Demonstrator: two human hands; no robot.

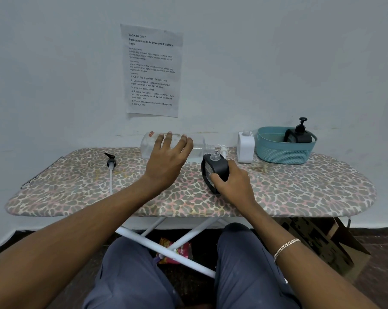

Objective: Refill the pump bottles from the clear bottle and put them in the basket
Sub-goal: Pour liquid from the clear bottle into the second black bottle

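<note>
Lying sideways above the board point(77, 186), the clear bottle point(198, 147) is held by the left hand point(166, 161). Its curled fingers hide the bottle's middle. The bottle's mouth meets the black bottle point(219, 167), gripped by the right hand point(233, 186).

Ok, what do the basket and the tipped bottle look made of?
The basket is probably moulded plastic, matte teal, judging by its fine lattice sides. The clear bottle is probably glossy transparent plastic; you can see straight through it.
</note>
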